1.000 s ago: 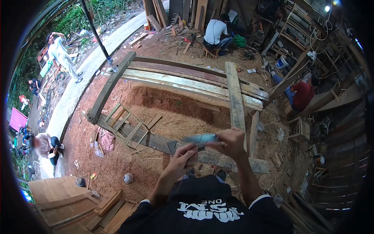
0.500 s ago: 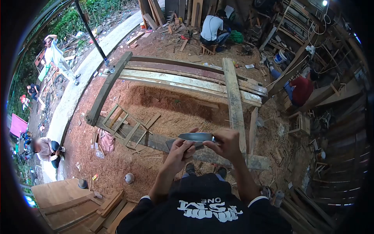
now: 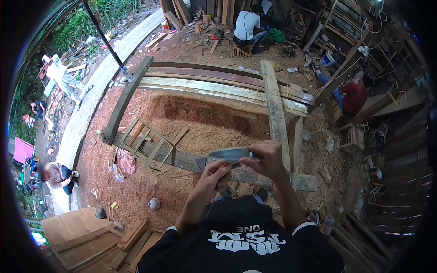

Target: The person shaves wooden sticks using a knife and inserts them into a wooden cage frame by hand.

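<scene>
Both my hands are raised in front of my chest, over the near beam of a wooden frame. Between them is a grey, elongated, curved thing (image 3: 227, 154) with a pale rim; its exact kind is not clear. My left hand (image 3: 212, 180) pinches it from below with bent fingers, near its left part. At its right end, my right hand (image 3: 267, 159) grips it with thumb and curled fingers. A dark grey flat corner (image 3: 200, 163) sticks out at the left, beside the left fingertips; I cannot tell whether it belongs to the same piece.
Long boards (image 3: 200, 86) lie across the wooden frame (image 3: 275, 113). A small slatted wooden piece (image 3: 145, 141) leans on the near beam (image 3: 182, 160), by a pink cloth (image 3: 126, 161). Sawdust covers the ground. Other people sit at the back (image 3: 247, 28), right (image 3: 353, 96) and left (image 3: 57, 175).
The grey thing has tilted and shows more of its side. My right hand has risen slightly with it. The person at the upper left has shifted posture.
</scene>
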A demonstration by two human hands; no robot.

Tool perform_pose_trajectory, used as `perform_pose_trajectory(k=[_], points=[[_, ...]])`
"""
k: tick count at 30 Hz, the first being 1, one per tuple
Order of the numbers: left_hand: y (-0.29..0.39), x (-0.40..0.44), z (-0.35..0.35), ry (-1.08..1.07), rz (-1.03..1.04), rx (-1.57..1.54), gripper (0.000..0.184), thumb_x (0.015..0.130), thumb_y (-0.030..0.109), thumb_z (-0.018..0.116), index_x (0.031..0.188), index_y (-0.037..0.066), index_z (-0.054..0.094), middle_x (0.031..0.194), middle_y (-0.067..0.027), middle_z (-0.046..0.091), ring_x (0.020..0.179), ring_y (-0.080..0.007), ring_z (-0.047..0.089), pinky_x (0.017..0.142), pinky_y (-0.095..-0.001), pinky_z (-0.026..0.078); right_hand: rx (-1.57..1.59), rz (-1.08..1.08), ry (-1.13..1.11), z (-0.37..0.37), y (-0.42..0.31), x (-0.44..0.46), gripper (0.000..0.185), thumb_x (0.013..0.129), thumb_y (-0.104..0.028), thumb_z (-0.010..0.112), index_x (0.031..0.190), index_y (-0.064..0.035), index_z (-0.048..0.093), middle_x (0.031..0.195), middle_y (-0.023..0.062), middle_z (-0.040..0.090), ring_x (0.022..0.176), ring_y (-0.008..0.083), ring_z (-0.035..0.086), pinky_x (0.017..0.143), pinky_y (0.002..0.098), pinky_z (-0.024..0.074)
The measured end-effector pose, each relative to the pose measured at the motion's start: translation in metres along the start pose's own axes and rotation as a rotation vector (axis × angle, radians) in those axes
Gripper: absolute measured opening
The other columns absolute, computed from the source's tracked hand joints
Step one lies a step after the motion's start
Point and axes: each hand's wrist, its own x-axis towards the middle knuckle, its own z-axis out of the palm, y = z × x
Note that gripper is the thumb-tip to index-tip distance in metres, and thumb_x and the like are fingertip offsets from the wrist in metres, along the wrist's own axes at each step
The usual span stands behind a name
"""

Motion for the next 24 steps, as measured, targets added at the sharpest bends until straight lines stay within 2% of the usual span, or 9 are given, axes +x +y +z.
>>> perform_pose_trajectory(k=[3, 4, 7, 13, 17, 18, 21, 22, 24], points=[[-0.003, -0.002, 0.000, 0.035, 0.029, -0.011, 0.051, 0.106, 0.017, 0.053, 0.154, 0.007, 0.041, 0.075, 0.0056, 0.040, 0.059, -0.0025, 0.031, 0.046, -0.0191, 0.026, -0.160, 0.044, -0.063, -0.015, 0.016, 0.002, 0.047, 0.081, -0.051, 0.080, 0.068, -0.0080, 0.066, 0.049, 0.0037, 0.049, 0.043, 0.0193, 0.052, 0.048, 0.0334, 0.0388], [-0.004, -0.002, 0.000, 0.058, 0.039, -0.025, 0.050, 0.106, 0.017, 0.053, 0.154, 0.007, 0.042, 0.075, 0.0057, 0.040, 0.059, -0.0027, 0.031, 0.046, -0.0191, 0.026, -0.136, 0.089, -0.083, -0.019, 0.013, 0.001, 0.048, 0.083, -0.051, 0.079, 0.067, -0.0077, 0.065, 0.048, 0.0040, 0.047, 0.043, 0.0203, 0.051, 0.047, 0.0345, 0.0368], [-0.003, 0.004, -0.007, 0.124, 0.100, -0.004, 0.049, 0.106, 0.016, 0.053, 0.153, 0.006, 0.042, 0.073, 0.0064, 0.039, 0.058, -0.0024, 0.031, 0.046, -0.0191, 0.026, -0.077, 0.174, -0.068, -0.020, -0.001, -0.002, 0.045, 0.084, -0.050, 0.077, 0.071, -0.0082, 0.070, 0.048, 0.0037, 0.049, 0.043, 0.0214, 0.051, 0.050, 0.0356, 0.0406], [-0.017, 0.007, -0.014, 0.109, 0.022, 0.066, 0.045, 0.104, 0.018, 0.056, 0.147, 0.005, 0.049, 0.068, 0.0080, 0.034, 0.053, -0.0031, 0.027, 0.045, -0.0205, 0.021, -0.022, 0.076, -0.073, -0.001, -0.006, -0.012, 0.044, 0.087, -0.049, 0.075, 0.072, -0.0077, 0.070, 0.050, 0.0052, 0.052, 0.045, 0.0218, 0.055, 0.049, 0.0368, 0.0408], [-0.022, 0.013, -0.012, 0.157, 0.008, 0.039, 0.042, 0.105, 0.016, 0.054, 0.145, 0.004, 0.050, 0.071, 0.0065, 0.039, 0.056, -0.0030, 0.031, 0.048, -0.0198, 0.025, -0.251, 0.571, -0.080, -0.009, 0.026, -0.032, 0.055, 0.089, -0.058, 0.069, 0.076, -0.0055, 0.068, 0.054, 0.0086, 0.056, 0.052, 0.0271, 0.062, 0.052, 0.0397, 0.0436], [-0.025, 0.020, -0.013, 0.208, 0.001, 0.027, 0.042, 0.105, 0.016, 0.053, 0.145, 0.004, 0.050, 0.072, 0.0058, 0.041, 0.056, -0.0026, 0.032, 0.048, -0.0195, 0.026, -0.261, 0.611, -0.068, -0.011, 0.037, -0.047, 0.055, 0.091, -0.058, 0.068, 0.078, -0.0044, 0.067, 0.058, 0.0094, 0.059, 0.054, 0.0263, 0.063, 0.054, 0.0392, 0.0449], [-0.050, 0.044, -0.038, 0.282, 0.032, -0.005, 0.038, 0.105, 0.017, 0.053, 0.141, 0.003, 0.052, 0.075, 0.0042, 0.045, 0.060, -0.0028, 0.036, 0.053, -0.0199, 0.031, -0.056, 0.929, -0.083, -0.017, 0.045, -0.082, 0.044, 0.095, -0.047, 0.068, 0.084, -0.0041, 0.067, 0.059, 0.0084, 0.061, 0.056, 0.0222, 0.065, 0.056, 0.0373, 0.0460], [-0.059, 0.054, -0.043, 0.320, 0.043, 0.010, 0.038, 0.105, 0.017, 0.053, 0.139, 0.002, 0.053, 0.076, 0.0043, 0.045, 0.062, -0.0031, 0.038, 0.056, -0.0200, 0.032, 0.020, 0.921, -0.041, -0.018, 0.048, -0.094, 0.033, 0.097, -0.033, 0.067, 0.092, -0.0012, 0.066, 0.065, 0.0109, 0.064, 0.060, 0.0217, 0.066, 0.059, 0.0368, 0.0467], [-0.074, 0.073, -0.045, 0.360, 0.036, 0.051, 0.031, 0.105, 0.018, 0.054, 0.132, 0.002, 0.055, 0.078, 0.0036, 0.048, 0.066, -0.0039, 0.042, 0.060, -0.0211, 0.036, -0.023, 0.941, -0.017, -0.010, 0.084, -0.143, 0.029, 0.097, -0.029, 0.065, 0.096, 0.0007, 0.064, 0.069, 0.0138, 0.064, 0.064, 0.0237, 0.065, 0.061, 0.0377, 0.0469]])
